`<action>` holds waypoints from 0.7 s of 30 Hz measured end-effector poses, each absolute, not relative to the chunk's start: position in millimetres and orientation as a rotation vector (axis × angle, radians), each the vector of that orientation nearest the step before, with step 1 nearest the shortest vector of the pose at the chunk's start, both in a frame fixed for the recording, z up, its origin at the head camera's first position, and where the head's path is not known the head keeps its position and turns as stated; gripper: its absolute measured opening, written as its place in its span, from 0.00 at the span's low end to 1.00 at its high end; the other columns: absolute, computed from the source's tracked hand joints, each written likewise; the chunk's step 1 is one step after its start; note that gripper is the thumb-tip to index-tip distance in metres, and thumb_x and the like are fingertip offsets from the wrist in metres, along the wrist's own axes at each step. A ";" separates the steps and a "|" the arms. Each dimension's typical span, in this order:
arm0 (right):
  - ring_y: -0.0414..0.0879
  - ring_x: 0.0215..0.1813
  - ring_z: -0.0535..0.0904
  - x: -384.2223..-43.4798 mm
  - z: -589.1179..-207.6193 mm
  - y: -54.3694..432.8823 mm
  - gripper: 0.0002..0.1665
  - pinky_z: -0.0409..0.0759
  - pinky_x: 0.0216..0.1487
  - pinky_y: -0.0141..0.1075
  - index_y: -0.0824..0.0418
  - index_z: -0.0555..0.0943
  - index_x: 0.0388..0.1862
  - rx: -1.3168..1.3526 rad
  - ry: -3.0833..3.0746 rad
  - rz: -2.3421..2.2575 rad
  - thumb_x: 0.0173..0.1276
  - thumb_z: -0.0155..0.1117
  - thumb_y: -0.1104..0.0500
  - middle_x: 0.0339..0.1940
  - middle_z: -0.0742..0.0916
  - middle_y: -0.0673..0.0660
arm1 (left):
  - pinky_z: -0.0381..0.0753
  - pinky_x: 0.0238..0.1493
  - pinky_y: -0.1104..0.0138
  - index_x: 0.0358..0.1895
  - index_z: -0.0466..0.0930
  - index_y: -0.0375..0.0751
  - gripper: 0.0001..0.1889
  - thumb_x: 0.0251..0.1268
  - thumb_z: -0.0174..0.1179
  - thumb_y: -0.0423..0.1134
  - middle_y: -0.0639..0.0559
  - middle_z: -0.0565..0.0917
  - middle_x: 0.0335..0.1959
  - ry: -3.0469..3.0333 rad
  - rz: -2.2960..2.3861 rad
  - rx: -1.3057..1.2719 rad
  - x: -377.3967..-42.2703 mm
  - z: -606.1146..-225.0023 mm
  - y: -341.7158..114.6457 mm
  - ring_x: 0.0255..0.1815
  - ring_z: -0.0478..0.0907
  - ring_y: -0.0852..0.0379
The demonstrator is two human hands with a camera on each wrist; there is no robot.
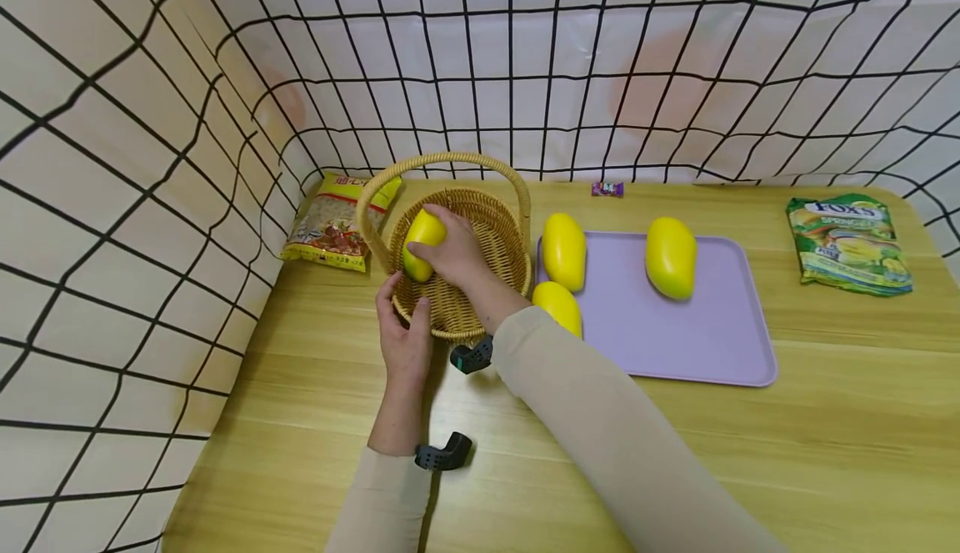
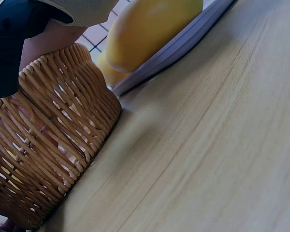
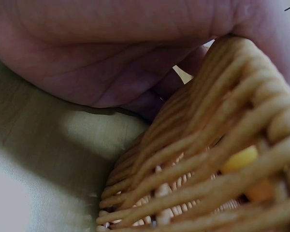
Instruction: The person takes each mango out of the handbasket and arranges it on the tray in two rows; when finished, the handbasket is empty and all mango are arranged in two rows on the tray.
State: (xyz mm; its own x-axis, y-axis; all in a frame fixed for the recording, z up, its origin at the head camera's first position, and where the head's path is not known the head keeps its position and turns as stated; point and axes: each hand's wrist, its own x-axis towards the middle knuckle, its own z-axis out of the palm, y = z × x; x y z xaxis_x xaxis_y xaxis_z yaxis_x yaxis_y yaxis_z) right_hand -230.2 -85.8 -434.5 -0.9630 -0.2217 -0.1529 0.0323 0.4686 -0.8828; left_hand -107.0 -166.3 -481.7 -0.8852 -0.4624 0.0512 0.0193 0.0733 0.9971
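Inside the wicker basket (image 1: pixel 444 313), my right hand (image 1: pixel 459 254) holds a yellow mango (image 1: pixel 424 234) against the left side, fingers over its top. My left hand (image 1: pixel 405 344) grips the basket's near left rim. Seen close up in the right wrist view, the left palm (image 3: pixel 111 58) lies outside the woven wall (image 3: pixel 208 135) and the thumb comes over the rim. A bit of yellow shows through the weave there. The left wrist view has the basket's side (image 2: pixel 58 130) resting on the wooden table.
Right of the basket lies a lilac tray (image 1: pixel 675 344). One mango (image 1: pixel 671 258) is on it; two more, an upper mango (image 1: pixel 564 251) and a lower mango (image 1: pixel 558 306), overlap its left edge. Around stand a yellow food bag (image 1: pixel 337 223), a purple wrapped sweet (image 1: pixel 607 189) and a green packet (image 1: pixel 850 244).
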 end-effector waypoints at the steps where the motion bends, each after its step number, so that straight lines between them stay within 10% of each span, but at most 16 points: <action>1: 0.57 0.67 0.75 -230.4 -434.4 -85.9 0.41 0.80 0.63 0.52 0.40 0.67 0.77 -0.162 2.477 -1.492 0.67 0.72 0.47 0.75 0.71 0.58 | 0.58 0.81 0.52 0.72 0.65 0.48 0.27 0.71 0.56 0.36 0.47 0.63 0.78 -2.006 -1.869 0.440 -106.9 -481.2 -166.2 0.80 0.60 0.47; 21: 0.56 0.64 0.77 -225.0 -422.6 -81.9 0.43 0.82 0.61 0.49 0.42 0.68 0.77 -0.136 2.409 -1.742 0.64 0.75 0.48 0.74 0.69 0.59 | 0.57 0.81 0.52 0.72 0.65 0.50 0.27 0.71 0.57 0.37 0.48 0.63 0.78 -2.023 -1.858 0.478 -106.2 -481.0 -166.2 0.80 0.59 0.48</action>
